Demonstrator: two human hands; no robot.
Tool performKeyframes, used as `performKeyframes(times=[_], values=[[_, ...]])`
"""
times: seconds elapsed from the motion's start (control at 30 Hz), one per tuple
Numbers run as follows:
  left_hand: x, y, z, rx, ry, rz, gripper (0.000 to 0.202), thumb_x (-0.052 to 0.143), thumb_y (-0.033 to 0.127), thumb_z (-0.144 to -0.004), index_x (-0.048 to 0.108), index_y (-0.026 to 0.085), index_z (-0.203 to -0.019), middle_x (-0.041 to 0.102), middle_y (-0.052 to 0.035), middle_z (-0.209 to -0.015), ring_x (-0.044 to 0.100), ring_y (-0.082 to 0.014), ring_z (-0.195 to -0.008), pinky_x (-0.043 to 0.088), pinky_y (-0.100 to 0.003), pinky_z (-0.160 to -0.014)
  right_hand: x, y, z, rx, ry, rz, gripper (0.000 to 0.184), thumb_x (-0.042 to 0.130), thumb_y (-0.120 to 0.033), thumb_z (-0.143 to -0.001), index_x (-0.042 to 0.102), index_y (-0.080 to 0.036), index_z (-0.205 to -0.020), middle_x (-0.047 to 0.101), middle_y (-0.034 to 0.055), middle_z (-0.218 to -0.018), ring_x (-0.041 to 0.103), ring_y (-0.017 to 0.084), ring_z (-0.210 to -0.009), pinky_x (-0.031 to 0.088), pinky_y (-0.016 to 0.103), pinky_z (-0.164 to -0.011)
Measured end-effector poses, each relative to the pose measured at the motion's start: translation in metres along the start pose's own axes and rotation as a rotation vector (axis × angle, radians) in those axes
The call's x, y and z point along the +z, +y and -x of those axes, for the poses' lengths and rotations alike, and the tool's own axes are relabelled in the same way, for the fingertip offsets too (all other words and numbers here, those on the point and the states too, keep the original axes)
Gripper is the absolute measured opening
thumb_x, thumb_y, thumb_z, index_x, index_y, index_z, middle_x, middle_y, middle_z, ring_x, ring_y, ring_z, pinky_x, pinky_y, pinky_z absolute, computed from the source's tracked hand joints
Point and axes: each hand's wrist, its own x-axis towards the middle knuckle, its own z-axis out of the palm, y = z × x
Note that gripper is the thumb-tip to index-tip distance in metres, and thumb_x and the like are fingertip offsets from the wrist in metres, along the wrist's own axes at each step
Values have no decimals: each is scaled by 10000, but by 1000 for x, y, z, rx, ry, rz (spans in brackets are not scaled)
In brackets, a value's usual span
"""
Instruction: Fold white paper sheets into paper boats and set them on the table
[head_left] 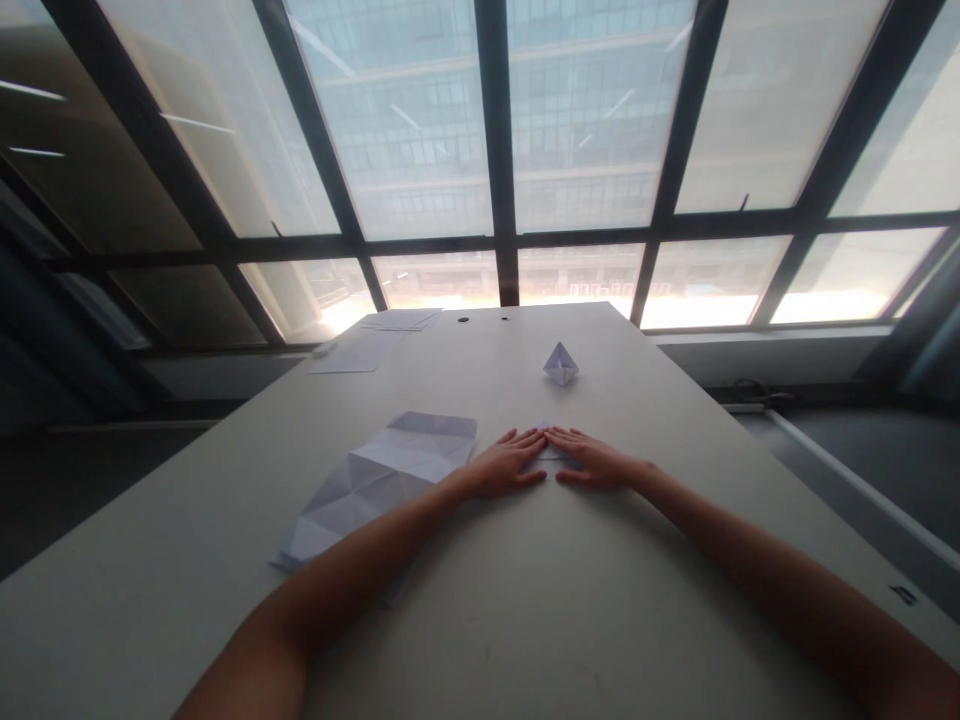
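Observation:
A small folded piece of white paper (551, 454) lies flat on the white table (600, 580), mostly covered by my hands. My left hand (512, 463) rests on its left side with the fingers stretched out. From the other side my right hand (589, 460) lies on it in the same way, and the fingertips of both hands meet near its top. Beyond them stands a folded paper boat (561, 364). Creased sheets of paper (397, 465) are spread to the left, partly behind my left forearm.
Flat white sheets (349, 355) lie at the table's far left, with a small pale object (324, 349) beside them. Two dark holes, one a round opening (463, 320), are near the far edge. Large framed windows (420, 120) rise behind. A small dark item (903, 595) is at the right edge.

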Motion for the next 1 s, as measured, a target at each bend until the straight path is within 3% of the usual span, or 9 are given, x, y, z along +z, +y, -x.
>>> performKeyframes(times=[0.2,0.43,0.57,0.67,0.77,0.87,1.0], values=[[-1,-2,-2,12,45,48,771,500,554,-949,173,252,-1578,210,-75,-1620,201,-228,-1500,122,-437,-1221,2,-3,-3,26,38,-40,823,623,-530,-877,282,-214,-1557,294,111,-1596,268,263,-1474,174,448,-1216],[-4,-2,-2,14,141,83,686,622,508,-894,380,311,-1504,423,-36,-1534,399,-228,-1415,257,-399,-1189,-3,-11,-4,41,76,-45,771,690,-495,-833,408,-235,-1503,405,104,-1537,366,267,-1430,198,459,-1208],[-2,-1,-2,-27,220,50,498,600,448,-923,523,346,-1405,584,3,-1402,566,-221,-1271,411,-328,-1079,-2,-19,-3,74,184,9,526,660,-385,-880,565,-299,-1390,579,38,-1407,523,257,-1315,280,419,-1181],[-1,-2,-1,-99,276,-15,330,539,394,-968,638,351,-1280,684,13,-1262,659,-211,-1130,482,-295,-975,-2,-24,-3,128,243,94,352,606,-278,-915,667,-339,-1256,701,-2,-1242,640,244,-1169,376,401,-1117],[-1,-4,0,-145,313,-83,276,504,362,-991,698,340,-1186,738,8,-1140,707,-205,-1015,523,-278,-874,-3,-27,-2,183,260,196,274,552,-261,-946,718,-317,-1157,756,16,-1109,692,239,-1056,484,364,-975],[-2,-4,2,-157,359,-134,262,502,315,-994,716,330,-1146,756,-1,-1080,728,-198,-939,540,-271,-813,-5,-28,-1,202,288,264,294,478,-241,-976,728,-284,-1124,771,32,-1026,720,212,-929,519,291,-813],[-5,1,3,-129,484,-154,294,477,238,-1000,684,301,-1199,732,-18,-1156,709,-196,-1018,546,-293,-858,-6,-29,0,186,356,304,360,440,-157,-963,697,-259,-1193,766,52,-1045,712,199,-924,510,273,-797]])
